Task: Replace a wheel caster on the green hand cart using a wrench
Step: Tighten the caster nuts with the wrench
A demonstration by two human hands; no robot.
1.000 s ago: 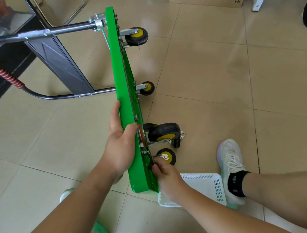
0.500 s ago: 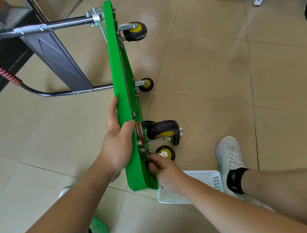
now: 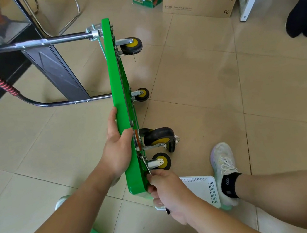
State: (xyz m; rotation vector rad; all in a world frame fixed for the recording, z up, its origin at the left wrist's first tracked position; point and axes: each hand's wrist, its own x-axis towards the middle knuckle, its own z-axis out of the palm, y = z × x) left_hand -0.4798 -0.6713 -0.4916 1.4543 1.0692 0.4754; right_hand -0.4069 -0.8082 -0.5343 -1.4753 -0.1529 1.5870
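While the green cart point(image 3: 120, 101) stands on its edge on the tiled floor point(image 3: 204, 100), wheels pointing right, the left hand point(image 3: 117, 149) clasps its upper rim, thumb hooked over the edge; the right hand point(image 3: 169, 191) is curled round a wrench point(image 3: 149, 169) set at the base of the nearest caster point(image 3: 161, 160); a white basket point(image 3: 203, 185) lies just beyond that hand.
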